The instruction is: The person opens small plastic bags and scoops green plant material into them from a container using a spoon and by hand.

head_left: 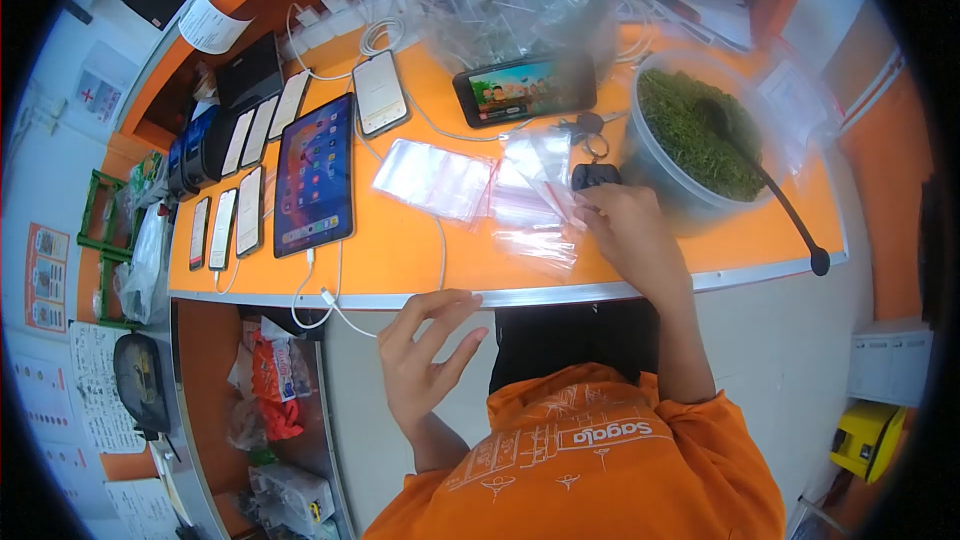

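My right hand has its fingertips closed on the edge of a small clear zip bag, over the orange table. More flat zip bags with reddish seal lines lie spread to its left. Just beyond the hand are a black key fob and a key ring. My left hand hovers at the table's front edge, fingers apart and holding nothing. To the right stands a translucent tub full of shredded green leaves, with a long dark-handled spoon leaning in it.
A tablet and several phones lie on the left, some with white charging cables. A phone playing a video is propped at the back, before a large bag of plastic packets. A metal-trimmed edge borders the table.
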Tool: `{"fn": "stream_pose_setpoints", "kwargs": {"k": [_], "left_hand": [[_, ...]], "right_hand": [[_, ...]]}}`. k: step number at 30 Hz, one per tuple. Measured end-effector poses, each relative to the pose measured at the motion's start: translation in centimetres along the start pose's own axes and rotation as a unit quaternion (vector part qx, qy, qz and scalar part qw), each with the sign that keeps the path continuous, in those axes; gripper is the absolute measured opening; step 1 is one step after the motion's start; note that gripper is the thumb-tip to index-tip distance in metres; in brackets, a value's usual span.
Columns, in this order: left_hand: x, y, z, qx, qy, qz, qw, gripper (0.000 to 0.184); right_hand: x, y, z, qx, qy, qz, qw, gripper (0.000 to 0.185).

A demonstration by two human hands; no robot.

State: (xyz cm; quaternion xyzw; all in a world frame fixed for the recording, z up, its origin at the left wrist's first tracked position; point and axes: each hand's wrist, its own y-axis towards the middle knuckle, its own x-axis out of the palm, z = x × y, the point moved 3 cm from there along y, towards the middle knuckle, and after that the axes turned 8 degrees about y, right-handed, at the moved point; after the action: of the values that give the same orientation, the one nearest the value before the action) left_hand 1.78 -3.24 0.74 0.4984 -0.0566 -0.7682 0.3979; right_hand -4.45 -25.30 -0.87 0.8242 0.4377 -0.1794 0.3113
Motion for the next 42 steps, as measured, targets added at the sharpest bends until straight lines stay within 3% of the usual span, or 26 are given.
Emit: {"fn": "stream_pose_setpoints", "kwargs": {"k": [5,8,11,13,16,20,25,28,31,37,40,42], "left_hand": [[0.7,0.7,0.5,0.010,-0.017,-0.007,1.000,0.033],[1.6,0.8,0.0,0.036,-0.016,0.001,0.999,0.028],[4.2,1.8,0.5,0.024,0.027,0.017,0.999,0.040],[7.5,3.5,2.1,0.055,0.060,0.010,0.997,0.055],[10.8,4.6,1.4,0.083,0.201,0.032,0.976,0.059],[11.7,5.0,0.7,0.077,0.183,0.072,0.977,0.056],[12.0,4.9,0.0,0.042,0.280,0.017,0.959,0.061],[11.9,5.1,0.2,0.044,0.276,0.031,0.960,0.061],[12.2,5.9,-0.2,0.040,0.097,0.069,0.992,0.055],[10.2,6.4,-0.7,-0.086,-0.006,0.179,0.980,0.052],[8.5,6.6,-0.4,-0.197,-0.122,0.191,0.954,0.052],[8.3,6.4,-1.2,-0.166,-0.017,0.185,0.968,0.054]], "right_hand": [[-1.0,-0.2,-0.6,0.046,0.101,0.103,0.988,0.010],[-0.5,-0.2,0.0,-0.016,0.073,0.119,0.990,0.011],[0.3,-0.1,0.2,-0.054,0.074,0.124,0.988,0.012],[1.0,-0.1,0.5,0.006,0.171,0.126,0.977,0.013],[1.4,-0.2,0.9,0.060,0.300,0.111,0.946,0.015],[1.6,-0.8,1.9,0.120,0.461,0.027,0.879,0.017],[1.5,-1.0,2.6,0.102,0.509,0.056,0.853,0.015],[0.7,-1.4,2.2,0.094,0.555,0.078,0.823,0.012],[-0.8,-2.3,0.8,0.105,0.577,0.093,0.804,0.010],[-3.3,-4.8,-0.5,0.081,0.543,0.084,0.832,0.007],[-3.9,-6.1,-0.6,0.066,0.522,0.076,0.847,0.009],[-3.9,-6.8,-0.7,0.060,0.519,0.071,0.850,0.010]]}}
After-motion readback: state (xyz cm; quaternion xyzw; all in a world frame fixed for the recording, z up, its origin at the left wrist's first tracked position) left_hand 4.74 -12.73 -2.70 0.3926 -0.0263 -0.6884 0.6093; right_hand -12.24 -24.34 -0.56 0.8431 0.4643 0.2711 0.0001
